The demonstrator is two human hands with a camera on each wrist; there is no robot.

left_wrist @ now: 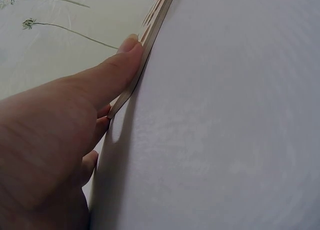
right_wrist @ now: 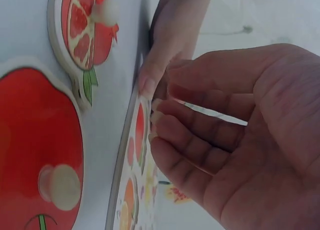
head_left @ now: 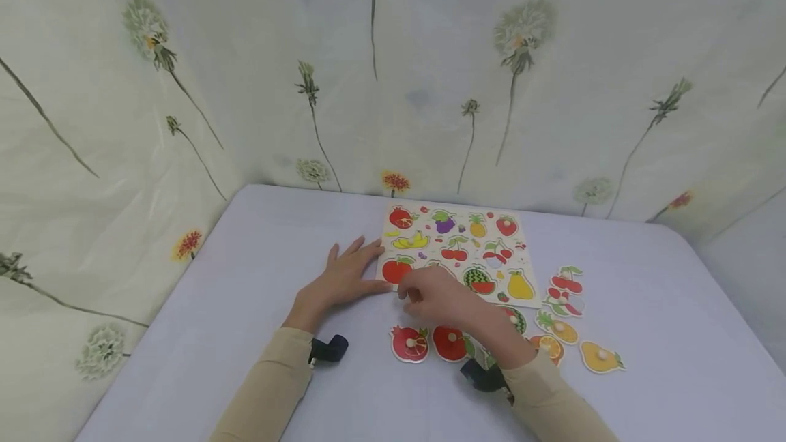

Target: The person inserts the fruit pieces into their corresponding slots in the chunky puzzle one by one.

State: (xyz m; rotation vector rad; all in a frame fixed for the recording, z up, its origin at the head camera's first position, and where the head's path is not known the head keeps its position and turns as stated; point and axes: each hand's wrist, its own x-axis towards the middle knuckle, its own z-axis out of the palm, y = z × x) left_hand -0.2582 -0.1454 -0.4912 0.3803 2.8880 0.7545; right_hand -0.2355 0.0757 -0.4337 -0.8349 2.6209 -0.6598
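A fruit puzzle board (head_left: 432, 229) lies flat on the table, printed with fruit shapes. My left hand (head_left: 346, 277) rests at its left side, fingers spread and straight; in the left wrist view the thumb (left_wrist: 117, 59) lies against the board's edge. Over the board's lower edge hovers my right hand (head_left: 445, 299). Its fingers are loosely bent, and in the right wrist view nothing shows in its grasp (right_wrist: 215, 135). Below it lie a pomegranate piece (head_left: 409, 344) and a round red fruit piece (head_left: 449, 344), each with a pale knob. The right hand hides part of the board's bottom row.
Right of the board lie more pieces: cherries (head_left: 566, 280), a pineapple (head_left: 556, 327), an orange (head_left: 548, 347), a yellow fruit (head_left: 602, 357) and a partly covered watermelon (head_left: 514, 320). A white cloth covers the table (head_left: 295, 237). A flower-printed curtain (head_left: 417, 87) hangs behind.
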